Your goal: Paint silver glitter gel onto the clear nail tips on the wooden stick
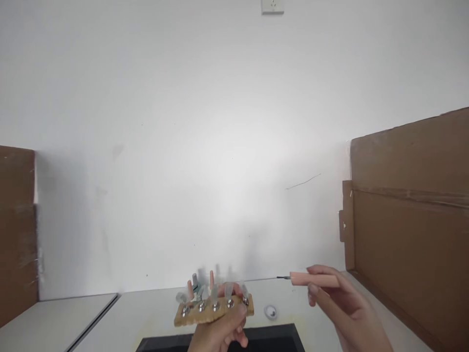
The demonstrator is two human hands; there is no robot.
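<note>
My left hand (220, 330) grips a small wooden holder (212, 311) from below, raised above the table. The holder carries a row of metal studs with clear and pink nail tips standing on them. My right hand (339, 305) holds a pink pen-like tool (315, 279) level, its thin dark tip pointing left towards the holder. The tool's tip is a short way to the right of the holder and does not touch it.
A white table (154, 313) runs below, with a black mat (271, 340) at the near edge. A small white round object (270, 311) lies on the table. Cardboard panels stand at the right (410, 220) and the left (16, 230). A white wall is behind.
</note>
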